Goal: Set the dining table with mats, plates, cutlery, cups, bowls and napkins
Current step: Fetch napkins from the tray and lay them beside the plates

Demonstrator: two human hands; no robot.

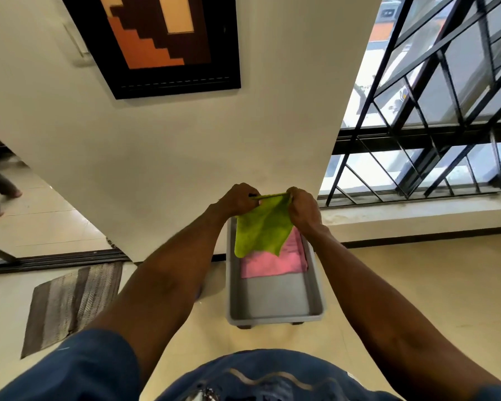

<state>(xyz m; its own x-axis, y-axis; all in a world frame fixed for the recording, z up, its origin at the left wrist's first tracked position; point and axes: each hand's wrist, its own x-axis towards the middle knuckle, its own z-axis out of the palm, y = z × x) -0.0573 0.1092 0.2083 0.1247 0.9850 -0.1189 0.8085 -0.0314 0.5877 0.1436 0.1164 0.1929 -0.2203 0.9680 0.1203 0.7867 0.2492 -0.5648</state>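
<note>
No text, label, brand, number or sign is showing legibly anywhere in this view. The framed picture hanging on the wall is carrying only blocks of orange, tan and brown, with no lettering. The pale pattern on the blue shirt is reading as a wavy shape, not as words.
</note>
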